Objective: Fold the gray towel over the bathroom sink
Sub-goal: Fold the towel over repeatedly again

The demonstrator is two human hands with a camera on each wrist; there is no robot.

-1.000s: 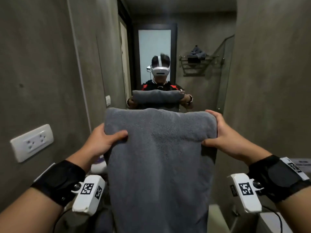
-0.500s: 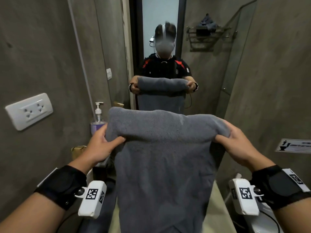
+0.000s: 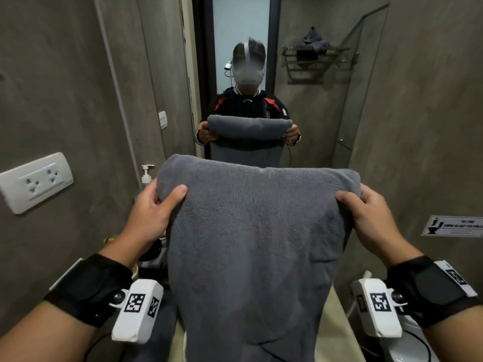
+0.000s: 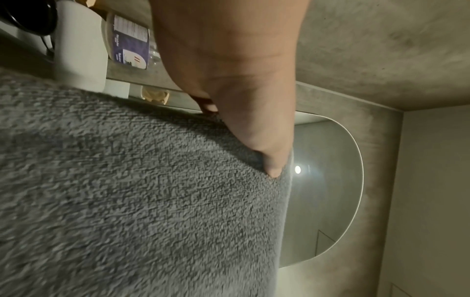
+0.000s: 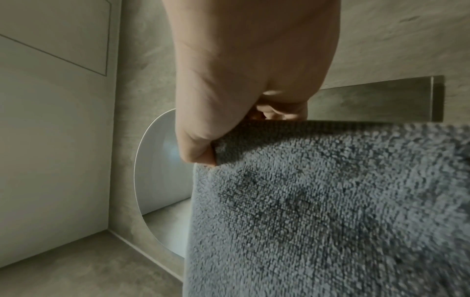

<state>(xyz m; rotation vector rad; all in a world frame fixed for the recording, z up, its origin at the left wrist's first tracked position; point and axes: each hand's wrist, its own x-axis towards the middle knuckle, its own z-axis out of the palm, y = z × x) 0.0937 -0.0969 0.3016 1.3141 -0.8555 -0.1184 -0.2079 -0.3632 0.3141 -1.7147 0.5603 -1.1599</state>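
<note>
A thick gray towel (image 3: pixel 251 244) hangs doubled in front of me, its folded top edge level between my hands and its loose end dropping low over the counter. My left hand (image 3: pixel 159 202) pinches the towel's top left corner, thumb on the near face. My right hand (image 3: pixel 358 205) pinches the top right corner the same way. In the left wrist view the thumb (image 4: pixel 269 160) presses into the towel (image 4: pixel 127 191). In the right wrist view the thumb (image 5: pixel 198 148) clamps the hemmed corner of the towel (image 5: pixel 318 211). The sink is hidden behind the towel.
A mirror (image 3: pixel 243 61) straight ahead reflects me and the towel. A pump bottle (image 3: pixel 147 173) and small items stand on the ledge at left. A wall socket (image 3: pixel 36 181) is on the left wall, a sign (image 3: pixel 454 226) on the right wall. A pale countertop (image 3: pixel 337 333) lies below.
My view has tilted down and the towel has sunk toward the counter. Both hands keep their hold on the top corners.
</note>
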